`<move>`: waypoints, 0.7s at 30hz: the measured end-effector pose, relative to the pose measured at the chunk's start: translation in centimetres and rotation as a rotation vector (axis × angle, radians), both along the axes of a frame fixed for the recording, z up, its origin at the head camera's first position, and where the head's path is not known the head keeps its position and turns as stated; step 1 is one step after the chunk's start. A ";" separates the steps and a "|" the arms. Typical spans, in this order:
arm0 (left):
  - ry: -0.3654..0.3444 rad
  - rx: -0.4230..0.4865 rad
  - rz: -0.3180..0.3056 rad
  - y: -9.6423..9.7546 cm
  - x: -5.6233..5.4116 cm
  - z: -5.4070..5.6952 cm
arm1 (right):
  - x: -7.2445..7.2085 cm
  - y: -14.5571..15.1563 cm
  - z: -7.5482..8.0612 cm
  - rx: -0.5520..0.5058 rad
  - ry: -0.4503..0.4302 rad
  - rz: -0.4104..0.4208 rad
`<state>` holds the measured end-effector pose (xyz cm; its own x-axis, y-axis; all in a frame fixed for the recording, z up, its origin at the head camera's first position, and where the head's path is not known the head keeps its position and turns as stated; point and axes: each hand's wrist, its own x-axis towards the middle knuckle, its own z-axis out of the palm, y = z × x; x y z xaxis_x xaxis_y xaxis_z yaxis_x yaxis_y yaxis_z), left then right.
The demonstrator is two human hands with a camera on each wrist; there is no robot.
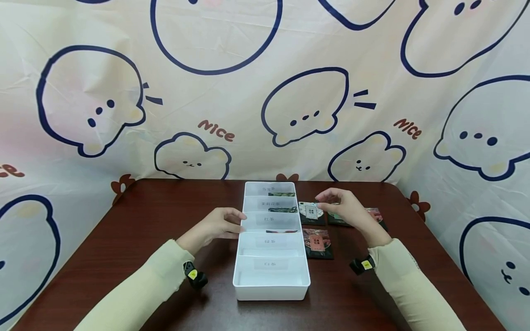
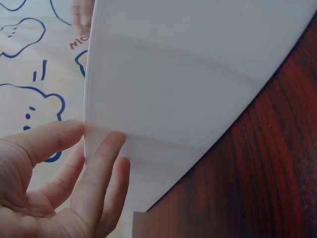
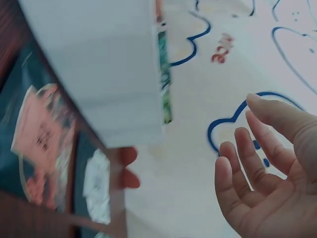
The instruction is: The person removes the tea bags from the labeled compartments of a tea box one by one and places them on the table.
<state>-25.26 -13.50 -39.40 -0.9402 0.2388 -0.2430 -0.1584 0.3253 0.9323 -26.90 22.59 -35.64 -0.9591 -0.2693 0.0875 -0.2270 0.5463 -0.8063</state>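
Note:
A long white divided box has compartments with labels in Chinese characters for kinds of tea. Thin packets stand in its three far compartments, among them a green tea packet; the two near compartments show none. My left hand touches the box's left side, its fingertips at the rim and outer wall. To the right of the box, my right hand hovers over flat tea packets with nothing in its loosely bent fingers. Closest to its fingertips is a dark packet with a white label.
A dark packet with a pink label lies nearer, right beside the box. Partly under the right hand are a green packet and a red one. The brown table meets a cartoon-printed cloth behind and at both sides.

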 end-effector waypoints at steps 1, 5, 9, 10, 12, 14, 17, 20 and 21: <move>0.001 0.000 -0.001 0.0 0.0 0.0 | 0.2 -0.2 0.3 -0.016 0.008 0.009; 0.000 0.002 -0.002 0.0 0.0 0.1 | 0.9 -1.0 0.9 -0.079 0.028 0.041; -0.001 0.004 -0.001 0.0 0.0 0.0 | 1.6 -2.0 0.8 -0.127 0.068 0.078; -0.001 0.003 -0.001 0.0 0.0 0.0 | 1.7 -2.4 0.7 -0.142 0.075 0.089; 0.000 0.001 0.002 0.0 0.0 0.0 | 2.0 -3.0 0.4 -0.167 0.091 0.118; 0.002 -0.002 0.003 -0.1 0.0 0.0 | 2.2 -3.7 -0.1 -0.191 0.086 0.150; 0.002 -0.002 0.002 -0.1 0.0 -0.1 | 2.3 -4.5 -0.9 -0.202 0.057 0.198; -0.002 0.004 0.003 0.0 0.0 0.0 | 2.3 -5.0 -1.7 -0.201 0.015 0.247; -0.004 0.005 0.005 0.0 0.0 0.0 | 2.2 -5.1 -2.0 -0.191 0.010 0.262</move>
